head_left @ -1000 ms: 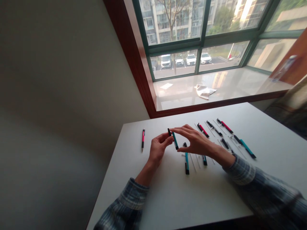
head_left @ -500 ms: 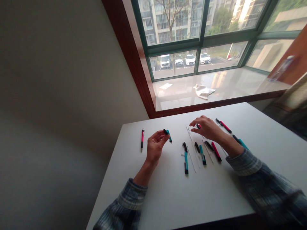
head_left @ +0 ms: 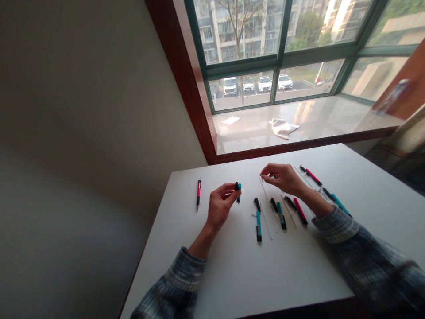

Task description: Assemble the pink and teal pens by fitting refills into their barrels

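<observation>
My left hand (head_left: 222,204) is raised over the white table, its thumb and fingers closed on a teal pen barrel (head_left: 239,193) and a black pen part (head_left: 236,186) held side by side. Over the far side of the table, my right hand (head_left: 282,177) pinches the far end of a thin pale pen refill (head_left: 263,186), which slants along the tabletop. Part of a red pen piece is mostly hidden behind that hand. Nearer me lie a teal barrel (head_left: 258,223), another teal barrel (head_left: 281,215) and a red barrel (head_left: 300,211), with black parts and thin refills among them.
One assembled red and black pen (head_left: 198,194) lies apart at the left of the white table (head_left: 212,274). More red (head_left: 314,177) and teal (head_left: 340,204) barrels lie at the right. Beyond the table are a window sill (head_left: 245,135) with a white cloth (head_left: 283,128), and a wall at left.
My left hand has moved slightly right, and the pieces in it now stand more upright. My right hand has shifted a little left and closed its fingertips at the refill's end.
</observation>
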A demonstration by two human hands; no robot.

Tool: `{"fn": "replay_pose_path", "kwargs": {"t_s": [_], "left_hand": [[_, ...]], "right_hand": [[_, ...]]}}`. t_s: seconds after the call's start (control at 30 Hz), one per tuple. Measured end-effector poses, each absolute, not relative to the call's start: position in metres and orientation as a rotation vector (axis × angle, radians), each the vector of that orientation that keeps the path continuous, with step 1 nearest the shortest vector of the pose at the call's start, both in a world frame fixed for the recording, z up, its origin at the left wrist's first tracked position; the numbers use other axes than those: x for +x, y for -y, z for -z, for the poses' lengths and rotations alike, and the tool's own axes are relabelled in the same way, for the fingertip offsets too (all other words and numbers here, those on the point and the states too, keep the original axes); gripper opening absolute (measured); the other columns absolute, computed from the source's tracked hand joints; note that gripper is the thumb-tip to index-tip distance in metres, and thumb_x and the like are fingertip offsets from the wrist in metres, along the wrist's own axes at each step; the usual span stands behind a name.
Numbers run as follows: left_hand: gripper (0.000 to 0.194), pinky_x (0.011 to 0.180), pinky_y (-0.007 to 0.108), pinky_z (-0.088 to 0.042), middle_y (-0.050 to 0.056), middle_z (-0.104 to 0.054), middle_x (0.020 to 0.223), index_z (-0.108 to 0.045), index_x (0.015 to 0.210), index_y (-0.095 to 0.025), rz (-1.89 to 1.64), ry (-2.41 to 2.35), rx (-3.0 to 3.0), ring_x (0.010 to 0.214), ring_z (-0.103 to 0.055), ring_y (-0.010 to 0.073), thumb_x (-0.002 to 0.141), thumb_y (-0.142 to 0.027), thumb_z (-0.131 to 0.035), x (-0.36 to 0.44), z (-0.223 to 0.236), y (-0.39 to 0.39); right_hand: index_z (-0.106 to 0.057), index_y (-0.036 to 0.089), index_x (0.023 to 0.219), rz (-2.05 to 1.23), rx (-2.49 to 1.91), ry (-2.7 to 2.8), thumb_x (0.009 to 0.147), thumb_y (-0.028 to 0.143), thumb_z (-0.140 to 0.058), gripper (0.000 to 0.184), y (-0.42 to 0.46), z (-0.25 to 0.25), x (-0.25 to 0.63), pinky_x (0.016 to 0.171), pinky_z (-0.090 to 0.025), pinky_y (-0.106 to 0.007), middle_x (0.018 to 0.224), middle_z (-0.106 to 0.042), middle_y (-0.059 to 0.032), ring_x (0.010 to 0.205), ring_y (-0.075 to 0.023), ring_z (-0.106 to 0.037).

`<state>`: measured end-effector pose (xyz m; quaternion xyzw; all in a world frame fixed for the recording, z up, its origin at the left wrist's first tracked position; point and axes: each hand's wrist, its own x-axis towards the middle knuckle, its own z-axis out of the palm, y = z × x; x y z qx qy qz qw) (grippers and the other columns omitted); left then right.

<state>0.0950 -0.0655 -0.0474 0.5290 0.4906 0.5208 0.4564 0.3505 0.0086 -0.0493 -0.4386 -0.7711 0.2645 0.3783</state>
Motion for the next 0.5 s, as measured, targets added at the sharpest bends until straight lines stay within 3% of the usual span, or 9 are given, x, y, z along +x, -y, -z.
{"fn": "replay_pose_path", "kwargs": {"t_s": [0.2, 0.4, 0.5], "left_hand": [[0.028, 0.081, 0.04, -0.061, 0.009, -0.079, 0.1, -0.081, 0.104, -0.018, -1.224, -1.259, 1.447, 0.087, -0.072, 0.0227, 0.082, -0.036, -0.079, 0.097, 0.047, 0.068], [0.025, 0.086, 0.04, -0.061, 0.009, -0.079, 0.105, -0.081, 0.105, -0.02, -1.19, -1.267, 1.556, 0.093, -0.073, 0.0237, 0.084, -0.034, -0.078, 0.097, 0.048, 0.069], [0.025, 0.086, 0.04, -0.061, 0.009, -0.079, 0.105, -0.081, 0.105, -0.021, -1.183, -1.259, 1.577, 0.093, -0.073, 0.024, 0.084, -0.034, -0.078, 0.096, 0.048, 0.069]], "right_hand": [[-0.079, 0.023, 0.102, -0.885, -0.964, 1.841, 0.092, 0.045, -0.07, 0.026, 0.001, 0.044, 0.335, 0.088, -0.063, -0.041, 0.1, -0.079, -0.0065, 0.093, -0.0232, -0.075], [-0.078, 0.027, 0.117, -0.815, -0.909, 1.927, 0.101, 0.04, -0.058, 0.029, 0.013, 0.04, 0.323, 0.075, -0.058, -0.032, 0.101, -0.071, -0.0067, 0.086, -0.0186, -0.068], [-0.077, 0.027, 0.117, -0.848, -0.872, 1.952, 0.1, 0.041, -0.06, 0.028, 0.016, 0.039, 0.319, 0.076, -0.059, -0.031, 0.098, -0.07, -0.0059, 0.084, -0.0179, -0.068]]}}
